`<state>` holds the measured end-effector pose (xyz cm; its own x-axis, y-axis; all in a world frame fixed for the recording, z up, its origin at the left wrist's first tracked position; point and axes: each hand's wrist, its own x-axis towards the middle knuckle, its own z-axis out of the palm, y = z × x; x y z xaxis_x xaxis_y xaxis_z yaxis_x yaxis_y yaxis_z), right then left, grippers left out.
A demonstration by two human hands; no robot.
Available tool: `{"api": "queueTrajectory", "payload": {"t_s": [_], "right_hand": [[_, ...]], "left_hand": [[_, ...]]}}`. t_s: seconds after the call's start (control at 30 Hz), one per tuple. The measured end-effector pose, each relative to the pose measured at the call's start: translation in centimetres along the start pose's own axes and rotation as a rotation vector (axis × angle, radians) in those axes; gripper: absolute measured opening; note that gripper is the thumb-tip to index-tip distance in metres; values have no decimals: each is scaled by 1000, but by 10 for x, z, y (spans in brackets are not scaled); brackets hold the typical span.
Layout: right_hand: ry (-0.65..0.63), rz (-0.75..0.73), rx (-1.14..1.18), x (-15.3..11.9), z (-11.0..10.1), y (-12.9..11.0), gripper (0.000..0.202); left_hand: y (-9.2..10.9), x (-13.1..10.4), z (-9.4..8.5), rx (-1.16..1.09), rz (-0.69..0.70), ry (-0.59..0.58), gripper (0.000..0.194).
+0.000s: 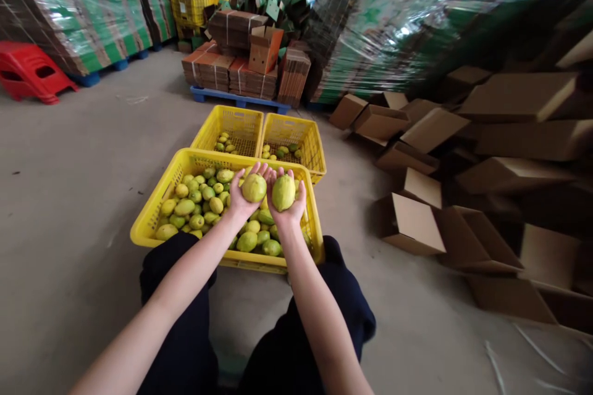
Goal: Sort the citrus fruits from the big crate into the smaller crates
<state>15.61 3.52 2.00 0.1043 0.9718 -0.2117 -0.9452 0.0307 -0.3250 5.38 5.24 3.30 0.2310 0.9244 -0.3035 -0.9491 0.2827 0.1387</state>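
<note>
Yellow plastic forms the front crate [273, 264], the landmark here, its floor layered with loose green-yellow fruit [184, 207]. Over its right half, 2 bare hands are raised side by side, palms up. The left hand [239, 199] is cupped around the left fruit [254, 187], its fingers stretched beyond it; the right hand [290, 215] cradles the right fruit [283, 192] the same way, thumb along its side. These 2 fruits sit just apart above the front crate, each larger-looking than most of those below.

Dark-trousered legs [178, 296] stand at the near side of the front crate. Just beyond its far rim are 2 more yellow crates, the left rear crate [250, 123] and the right rear crate [317, 151], each with a few fruits at the bottom. Farther behind it, a blue pallet [241, 99] bears strapped cardboard bundles [210, 71]. To its right lies a heap of brown cartons [417, 222], blurred at the edge; well to its left is a red stool [34, 71].
</note>
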Motion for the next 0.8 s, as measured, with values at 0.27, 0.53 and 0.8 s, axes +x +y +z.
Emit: {"api": "queueTrajectory", "payload": {"t_s": [0.27, 0.53, 0.8], "right_hand": [[17, 0, 12, 2, 4, -2, 19], [20, 4, -9, 3, 3, 1, 17], [182, 29, -2, 11, -13, 5, 25]], "left_hand": [[-13, 11, 2, -82, -14, 61, 27], [-9, 6, 4, -84, -25, 90, 21], [-14, 10, -4, -21, 16, 249, 24]]}}
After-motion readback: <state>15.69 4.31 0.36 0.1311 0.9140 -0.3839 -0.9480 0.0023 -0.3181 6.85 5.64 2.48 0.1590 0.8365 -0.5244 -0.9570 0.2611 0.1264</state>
